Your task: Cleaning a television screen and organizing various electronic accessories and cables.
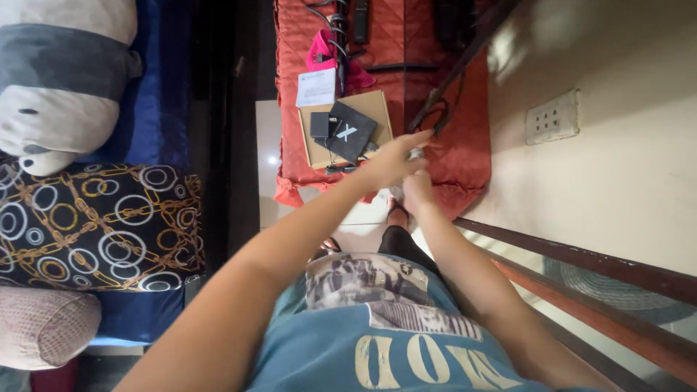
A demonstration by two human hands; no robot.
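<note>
My left hand (392, 158) and my right hand (417, 190) meet over the front edge of a red quilted cloth (465, 156). Between their fingers sits a small pale object (414, 154), too small to identify. My left fingertips reach toward a black cord loop (438, 122) that hangs from a long dark rod (465, 58). Just left of my hands lies an open cardboard box (374, 105) holding a flat black device (350, 131) and a black adapter (319, 123).
A white paper (316, 87), a pink cloth (320, 51) and cables (335, 29) lie farther back on the red cloth. A wall socket (552, 116) is on the cream wall at right, a dark wooden rail (581, 261) below it. Patterned pillow (94, 229) and plush toy (62, 80) lie at left.
</note>
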